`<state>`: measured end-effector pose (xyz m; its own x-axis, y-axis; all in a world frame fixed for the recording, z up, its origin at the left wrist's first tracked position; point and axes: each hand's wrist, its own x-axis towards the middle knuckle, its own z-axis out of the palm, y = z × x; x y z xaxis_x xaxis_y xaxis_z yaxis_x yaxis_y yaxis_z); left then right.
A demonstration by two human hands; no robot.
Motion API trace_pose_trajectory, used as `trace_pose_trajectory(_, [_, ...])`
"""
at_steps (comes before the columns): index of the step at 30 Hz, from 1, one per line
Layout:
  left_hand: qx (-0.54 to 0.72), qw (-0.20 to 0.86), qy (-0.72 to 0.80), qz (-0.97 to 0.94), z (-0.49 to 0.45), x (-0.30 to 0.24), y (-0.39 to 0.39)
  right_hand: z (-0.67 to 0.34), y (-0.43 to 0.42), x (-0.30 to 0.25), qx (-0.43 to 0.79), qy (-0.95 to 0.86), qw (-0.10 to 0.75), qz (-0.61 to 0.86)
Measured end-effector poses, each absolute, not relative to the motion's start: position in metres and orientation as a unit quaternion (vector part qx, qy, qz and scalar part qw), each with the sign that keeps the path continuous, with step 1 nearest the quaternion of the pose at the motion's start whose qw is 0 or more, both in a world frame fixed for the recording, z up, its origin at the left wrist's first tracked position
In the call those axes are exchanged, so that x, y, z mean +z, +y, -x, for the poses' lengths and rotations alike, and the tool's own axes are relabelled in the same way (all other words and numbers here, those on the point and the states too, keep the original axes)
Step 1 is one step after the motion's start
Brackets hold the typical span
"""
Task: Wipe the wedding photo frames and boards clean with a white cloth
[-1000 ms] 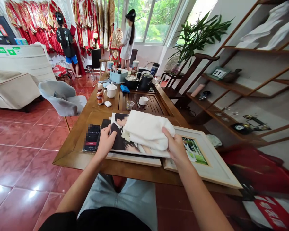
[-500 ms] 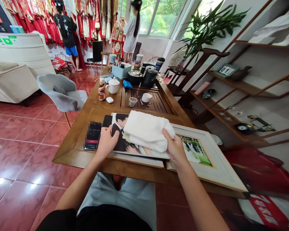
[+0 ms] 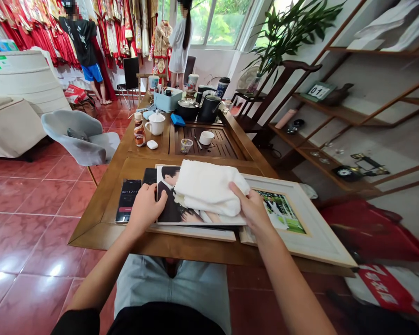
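A large wedding photo print lies near the table's front edge, over a pale wooden frame. On the print rests a folded white towel, hiding much of the picture. My left hand is closed on the print's left edge, thumb on top. My right hand grips the towel's right end, its thumb pressed on the cloth; the fingers below are partly hidden, so I cannot tell whether they also hold the print. To the right, a white-framed photo lies partly under the print.
Left of the print are a phone and a dark device. Farther back stand a bottle, a lidded white cup, a small bowl and a kettle. Two people stand by hanging garments.
The view has shifted, so the table and its items appear farther left. The print's front edge now looks more level. Both hands keep their hold.
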<state>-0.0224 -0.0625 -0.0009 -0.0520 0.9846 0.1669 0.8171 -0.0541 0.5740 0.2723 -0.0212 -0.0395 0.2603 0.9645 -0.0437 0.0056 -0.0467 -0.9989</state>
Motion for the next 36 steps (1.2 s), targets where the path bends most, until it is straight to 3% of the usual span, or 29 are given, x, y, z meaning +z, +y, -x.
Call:
trace_pose_trajectory(5, [0.22, 0.172, 0.683, -0.675, 0.034, 0.014, -0.049, -0.271, -0.025, -0.03, 0.399, -0.44, 0.57, 0.568])
trace_pose_trajectory(9, [0.156, 0.121, 0.682, -0.704, 0.035, 0.028, -0.039, -0.273, -0.025, -0.015, 0.338, -0.46, 0.623, 0.536])
trace_pose_trajectory(11, [0.152, 0.091, 0.661, -0.729, 0.033, 0.031, -0.035, -0.277, -0.026, -0.005, 0.262, -0.487, 0.658, 0.511])
trace_pose_trajectory(14, [0.165, 0.078, 0.613, -0.769, 0.03, 0.029, -0.029, -0.285, -0.032, 0.012, 0.032, -0.602, 0.667, 0.438])
trace_pose_trajectory(16, [0.177, 0.083, 0.579, -0.791, 0.027, 0.026, -0.026, -0.286, -0.04, 0.022, -0.084, -0.711, 0.605, 0.347])
trace_pose_trajectory(18, [0.182, 0.086, 0.553, -0.808, 0.026, 0.022, -0.023, -0.282, -0.05, 0.028, -0.126, -0.828, 0.487, 0.247])
trace_pose_trajectory(21, [0.164, 0.092, 0.525, -0.83, 0.026, 0.015, -0.02, -0.269, -0.061, 0.025, -0.169, -0.908, 0.311, 0.223])
trace_pose_trajectory(25, [0.154, 0.104, 0.489, -0.852, 0.028, 0.007, -0.019, -0.255, -0.072, 0.012, -0.152, -0.933, 0.218, 0.244])
trace_pose_trajectory(31, [0.189, 0.116, 0.471, -0.854, 0.028, -0.003, -0.024, -0.26, -0.084, 0.025, 0.016, -0.918, 0.272, 0.288])
trace_pose_trajectory(36, [0.224, 0.123, 0.456, -0.853, 0.028, -0.01, -0.025, -0.269, -0.08, 0.038, -0.007, -0.911, 0.268, 0.314])
